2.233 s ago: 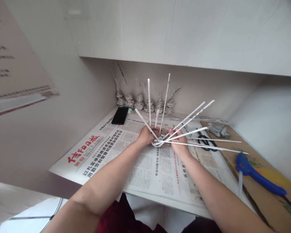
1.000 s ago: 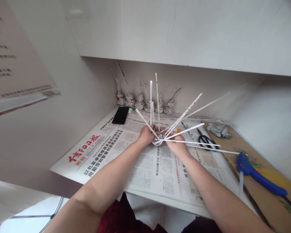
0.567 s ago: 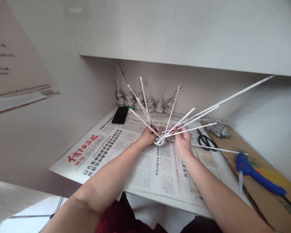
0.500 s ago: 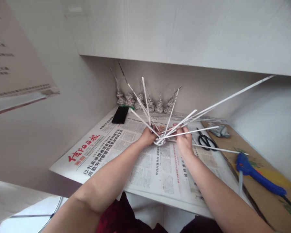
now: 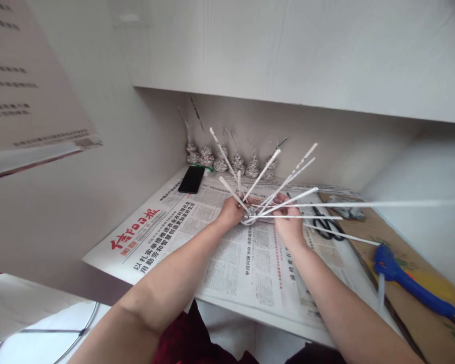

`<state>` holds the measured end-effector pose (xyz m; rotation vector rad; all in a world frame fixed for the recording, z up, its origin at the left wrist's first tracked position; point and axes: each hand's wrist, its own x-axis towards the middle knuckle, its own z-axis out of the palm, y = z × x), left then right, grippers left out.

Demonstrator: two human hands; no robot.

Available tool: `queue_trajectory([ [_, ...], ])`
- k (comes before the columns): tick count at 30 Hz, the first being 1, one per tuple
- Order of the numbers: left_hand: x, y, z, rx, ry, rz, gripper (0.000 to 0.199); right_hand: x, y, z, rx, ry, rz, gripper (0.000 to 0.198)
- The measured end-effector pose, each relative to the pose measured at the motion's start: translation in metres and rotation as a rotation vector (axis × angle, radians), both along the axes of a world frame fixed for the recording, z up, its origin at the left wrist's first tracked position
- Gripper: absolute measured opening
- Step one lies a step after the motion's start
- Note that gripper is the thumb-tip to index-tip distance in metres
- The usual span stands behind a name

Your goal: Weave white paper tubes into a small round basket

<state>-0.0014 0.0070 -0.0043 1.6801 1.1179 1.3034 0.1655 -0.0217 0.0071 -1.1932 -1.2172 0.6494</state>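
Several white rolled-paper sticks (image 5: 263, 172) fan out from a small woven paper base (image 5: 249, 219) above the newspaper. My left hand (image 5: 231, 211) is closed on the left side of this woven piece, its fingertips partly hidden behind the sticks. My right hand (image 5: 290, 222) pinches a paper stick just right of the base, thumb and fingers together. One long paper stick (image 5: 364, 204) runs from the piece past my right hand to the far right. Which stick sits between the right fingers is partly hidden.
Newspaper (image 5: 167, 253) covers the table. A black phone (image 5: 191, 180) lies at the back left, before several coiled paper gourd shapes (image 5: 220, 161). Black-handled scissors (image 5: 328, 227), crumpled paper (image 5: 349, 208) and a blue glue gun (image 5: 413, 283) on cardboard (image 5: 402, 313) are at right. A panel overhangs the back.
The long stick has swung down from a steep slant to nearly level at right. The other sticks have turned and now point in different directions. Both hands stay at the woven base.
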Motion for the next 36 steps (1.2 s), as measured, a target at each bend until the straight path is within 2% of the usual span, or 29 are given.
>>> queue_trajectory([
  [4,-0.002,0.006,-0.001,-0.004,-0.040,0.097,0.010,-0.004,-0.005,0.000,-0.035,0.005,0.041,0.039],
  [10,-0.003,0.007,-0.002,0.026,-0.033,0.156,0.011,-0.020,-0.014,-0.006,-0.361,0.106,0.265,0.028],
  [16,0.002,-0.002,0.005,0.007,-0.047,0.086,0.010,-0.026,-0.021,0.003,-0.474,0.354,0.314,0.037],
  [19,0.004,-0.006,0.008,0.017,-0.042,0.054,0.011,-0.025,-0.022,0.007,-0.536,0.449,0.306,0.038],
  [22,0.005,-0.008,0.008,0.029,-0.043,0.028,0.011,-0.025,-0.023,0.008,-0.558,0.506,0.268,0.030],
  [26,0.007,-0.008,0.005,0.055,-0.069,0.012,0.011,-0.029,-0.024,0.008,-0.549,0.570,0.215,0.018],
  [29,0.007,-0.008,0.005,0.012,-0.069,0.024,0.011,-0.031,-0.024,0.007,-0.509,0.572,0.172,0.015],
  [32,0.003,-0.008,0.010,-0.104,-0.108,-0.117,0.014,-0.031,-0.021,0.004,-0.461,0.549,0.121,0.014],
  [34,-0.002,-0.009,0.015,-0.224,-0.191,-0.298,0.028,-0.029,-0.019,0.002,-0.430,0.525,0.093,0.015],
  [36,-0.008,-0.009,0.021,-0.381,-0.304,-0.400,0.047,-0.025,-0.015,0.001,-0.411,0.496,0.080,0.015],
])
